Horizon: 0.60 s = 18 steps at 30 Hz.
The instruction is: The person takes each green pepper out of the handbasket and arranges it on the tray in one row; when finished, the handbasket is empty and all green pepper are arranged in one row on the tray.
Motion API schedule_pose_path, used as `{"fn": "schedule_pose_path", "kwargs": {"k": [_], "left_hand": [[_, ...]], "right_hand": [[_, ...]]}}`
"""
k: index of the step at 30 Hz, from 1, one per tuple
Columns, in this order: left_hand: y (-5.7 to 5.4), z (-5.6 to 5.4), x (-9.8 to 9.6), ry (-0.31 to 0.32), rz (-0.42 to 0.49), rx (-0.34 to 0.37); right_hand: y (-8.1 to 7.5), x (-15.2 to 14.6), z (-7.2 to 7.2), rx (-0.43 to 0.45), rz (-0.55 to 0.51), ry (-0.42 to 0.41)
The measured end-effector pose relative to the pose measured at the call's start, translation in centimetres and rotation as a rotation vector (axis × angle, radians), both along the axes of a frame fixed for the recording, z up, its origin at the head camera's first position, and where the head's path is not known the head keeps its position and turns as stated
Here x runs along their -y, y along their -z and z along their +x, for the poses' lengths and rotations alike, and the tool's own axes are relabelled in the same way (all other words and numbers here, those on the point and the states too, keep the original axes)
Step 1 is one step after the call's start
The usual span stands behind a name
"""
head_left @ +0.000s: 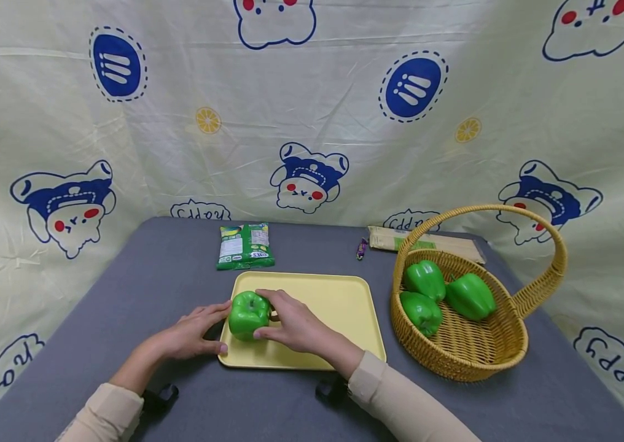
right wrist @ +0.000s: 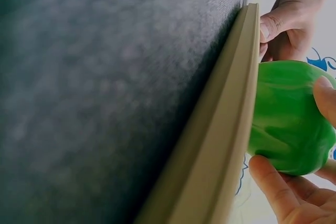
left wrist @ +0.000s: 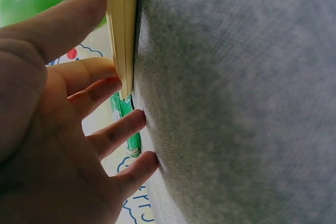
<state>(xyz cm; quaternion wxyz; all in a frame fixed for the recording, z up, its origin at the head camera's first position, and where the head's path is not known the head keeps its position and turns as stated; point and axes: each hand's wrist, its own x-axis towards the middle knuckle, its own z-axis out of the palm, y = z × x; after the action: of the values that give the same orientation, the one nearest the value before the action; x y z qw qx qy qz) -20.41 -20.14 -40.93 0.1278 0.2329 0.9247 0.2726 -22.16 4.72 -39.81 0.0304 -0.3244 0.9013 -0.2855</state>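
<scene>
A green bell pepper [head_left: 249, 314] sits at the left end of a yellow tray [head_left: 317, 319]. My right hand [head_left: 300, 324] holds the pepper from its right side, with thumb and fingers around it. In the right wrist view the pepper [right wrist: 294, 116] is seen side-on just above the tray's edge [right wrist: 226, 124]. My left hand [head_left: 193, 334] is at the tray's left edge. In the left wrist view, the thumb of the left hand [left wrist: 68, 108] touches the tray rim [left wrist: 122, 30], and its spread fingers reach toward the rim and the grey cloth.
A wicker basket [head_left: 458, 368] with a tall handle stands right of the tray, holding three green bell peppers [head_left: 471, 297]. Behind the tray lie a green snack packet [head_left: 245, 247], a small purple wrapped item [head_left: 361, 249] and a flat beige packet [head_left: 433, 244]. A printed curtain hangs behind.
</scene>
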Motion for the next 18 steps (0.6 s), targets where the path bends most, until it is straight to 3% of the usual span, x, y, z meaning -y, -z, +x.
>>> {"fn": "schedule_pose_path", "kwargs": {"k": [18], "left_hand": [[0.1,-0.1,-0.1,-0.031,-0.029,-0.003]], "right_hand": [[-0.1,1.3,-0.2,-0.002,0.025,-0.008]]}}
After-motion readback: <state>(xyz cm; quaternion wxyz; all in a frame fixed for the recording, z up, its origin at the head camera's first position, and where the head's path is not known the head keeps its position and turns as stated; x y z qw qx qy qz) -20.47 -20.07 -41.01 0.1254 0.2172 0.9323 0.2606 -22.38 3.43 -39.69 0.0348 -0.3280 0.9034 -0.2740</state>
